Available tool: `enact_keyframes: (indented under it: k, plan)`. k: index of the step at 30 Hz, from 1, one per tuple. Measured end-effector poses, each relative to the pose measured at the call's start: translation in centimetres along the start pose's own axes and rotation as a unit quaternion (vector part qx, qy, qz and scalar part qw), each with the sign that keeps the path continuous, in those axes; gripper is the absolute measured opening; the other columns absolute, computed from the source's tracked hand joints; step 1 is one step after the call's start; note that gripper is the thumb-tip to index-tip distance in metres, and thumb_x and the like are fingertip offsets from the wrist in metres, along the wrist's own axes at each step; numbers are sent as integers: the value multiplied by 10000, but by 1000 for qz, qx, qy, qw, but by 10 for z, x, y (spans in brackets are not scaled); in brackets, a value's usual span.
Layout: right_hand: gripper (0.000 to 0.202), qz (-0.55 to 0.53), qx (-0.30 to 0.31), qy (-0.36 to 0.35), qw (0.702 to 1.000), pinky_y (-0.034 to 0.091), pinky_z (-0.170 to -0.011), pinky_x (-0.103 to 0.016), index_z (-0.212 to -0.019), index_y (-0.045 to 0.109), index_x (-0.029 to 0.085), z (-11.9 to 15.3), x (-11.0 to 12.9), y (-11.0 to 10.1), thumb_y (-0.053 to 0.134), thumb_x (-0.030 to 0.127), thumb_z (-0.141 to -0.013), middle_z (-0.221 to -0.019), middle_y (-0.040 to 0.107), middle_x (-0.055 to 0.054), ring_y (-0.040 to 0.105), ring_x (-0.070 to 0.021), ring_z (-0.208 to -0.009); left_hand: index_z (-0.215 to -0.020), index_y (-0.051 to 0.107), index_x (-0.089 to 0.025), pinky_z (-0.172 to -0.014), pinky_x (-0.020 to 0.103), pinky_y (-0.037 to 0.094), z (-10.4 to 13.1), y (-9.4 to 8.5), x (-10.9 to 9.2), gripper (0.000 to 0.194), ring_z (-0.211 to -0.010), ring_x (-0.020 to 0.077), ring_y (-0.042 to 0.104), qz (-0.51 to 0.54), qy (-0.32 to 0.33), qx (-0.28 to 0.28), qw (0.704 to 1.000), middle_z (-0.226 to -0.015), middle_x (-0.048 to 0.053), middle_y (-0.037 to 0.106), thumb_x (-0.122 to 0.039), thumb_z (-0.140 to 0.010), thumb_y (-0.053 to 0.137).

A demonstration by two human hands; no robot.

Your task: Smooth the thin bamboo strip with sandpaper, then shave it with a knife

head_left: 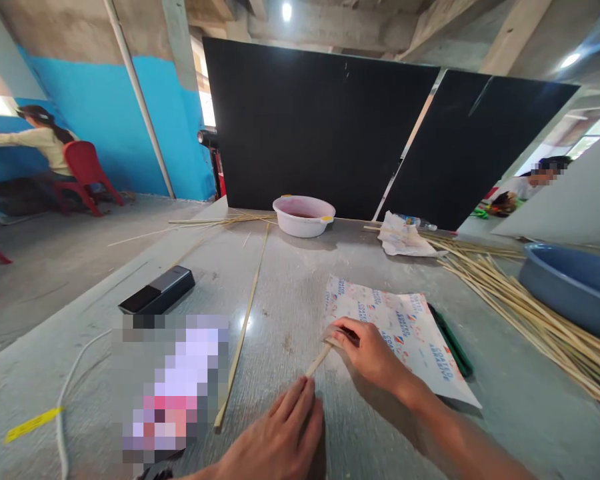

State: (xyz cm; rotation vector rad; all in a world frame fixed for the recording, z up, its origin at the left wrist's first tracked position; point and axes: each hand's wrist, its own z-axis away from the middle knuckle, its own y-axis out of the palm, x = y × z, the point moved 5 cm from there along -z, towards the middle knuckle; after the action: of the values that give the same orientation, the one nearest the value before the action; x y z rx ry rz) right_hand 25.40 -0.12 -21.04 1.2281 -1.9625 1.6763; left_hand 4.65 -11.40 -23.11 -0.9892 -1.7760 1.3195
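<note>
A thin pale wooden strip (319, 360) lies low over the grey table between my two hands. My left hand (285, 427) is closed on its near end, the fingers pressed together. At the far end, my right hand (363, 347) pinches a small folded piece of sandpaper (334, 335) around the strip. A printed sheet of abrasive paper (400, 327) lies just beyond and right of my right hand, with a dark green object (453, 343) partly under its right edge. Left of my hands, a longer strip (245, 327) rests on the table.
A black device (157, 292) and a blurred-out bright screen (185, 373) are at left, beside a white cable (63, 427). A pink-white basin (304, 217) stands at the back. Many strips (520, 300) and a blue basin (575, 287) are at right. Two people sit farther off.
</note>
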Motion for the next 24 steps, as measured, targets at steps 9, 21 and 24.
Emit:
enact_keyframes:
  k: [9,21,24]
  plan:
    - [218,-40,8,48,998,528,-811,-362,-997,757,216,3,-8,0,590,349,-1042,-953,793,-57,716,-247,-882,-1442,587,-76,-1069,296,534,15,8,-21,375,-1287,242,688,-76,2,-81,994,-1370,164,740,-205,-1106,484]
    - [233,-64,45,64,995,573,-882,-385,-1022,766,224,2,-9,-7,626,409,-1040,-1009,804,-69,739,-252,-952,-1341,644,-20,-959,386,584,-18,10,-10,601,-1129,302,676,-4,-31,-37,999,-1296,236,723,-545,-1076,520]
    - [165,-98,93,73,988,588,-936,-393,-1055,763,232,6,-3,-13,709,371,-984,-1067,807,-65,756,-254,-1004,-1406,612,-20,-1007,403,571,-3,18,-13,586,-1188,326,672,-4,-63,-37,997,-1367,248,705,-499,-1080,517]
